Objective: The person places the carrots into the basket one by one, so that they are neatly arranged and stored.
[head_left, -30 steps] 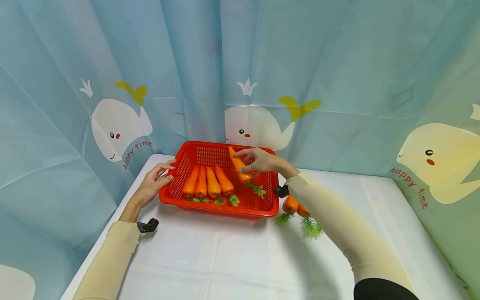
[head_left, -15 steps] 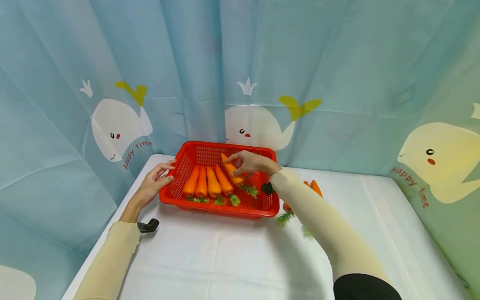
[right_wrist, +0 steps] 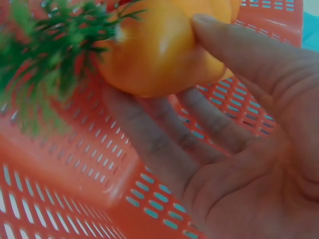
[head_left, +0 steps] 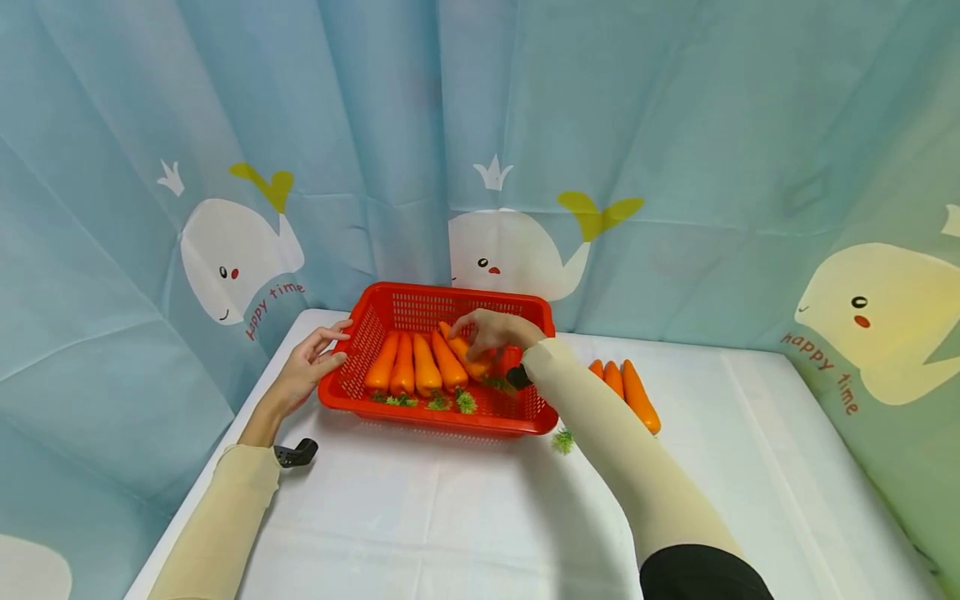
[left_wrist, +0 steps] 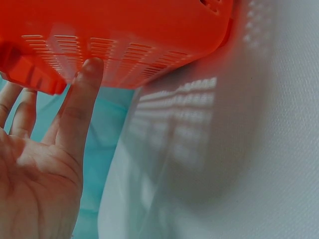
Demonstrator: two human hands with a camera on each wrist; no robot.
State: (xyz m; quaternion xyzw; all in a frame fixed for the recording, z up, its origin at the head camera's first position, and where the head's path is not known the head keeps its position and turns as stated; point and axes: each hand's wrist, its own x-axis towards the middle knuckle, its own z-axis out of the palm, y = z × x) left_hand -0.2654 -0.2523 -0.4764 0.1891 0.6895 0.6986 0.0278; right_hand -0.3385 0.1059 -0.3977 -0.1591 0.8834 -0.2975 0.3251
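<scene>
A red perforated plastic basket [head_left: 438,422] stands at the back of the table. Four-sided and shallow, it holds several orange carrots [head_left: 403,367] with green leafy tops, lying side by side on its left. My right hand [head_left: 495,327] is inside it, gripping another carrot [right_wrist: 149,50] between thumb and fingers, just right of the row; its tip points to the back. In the right wrist view, its green top [right_wrist: 55,55] hangs toward the left. My left hand [head_left: 303,367] touches the basket's left side with nearly straight fingers; its thumb [left_wrist: 79,109] lies against the outer wall.
Several more carrots [head_left: 639,398] lie on the white-covered table [head_left: 360,525] right of the basket, partly hidden behind my right sleeve [head_left: 615,450]. A blue curtain [head_left: 390,150] with whale prints hangs close behind the basket and along both sides.
My right hand has moved left and lowered the carrot into the basket beside the row. More of the carrots on the table show past the sleeve. My left hand has stayed put.
</scene>
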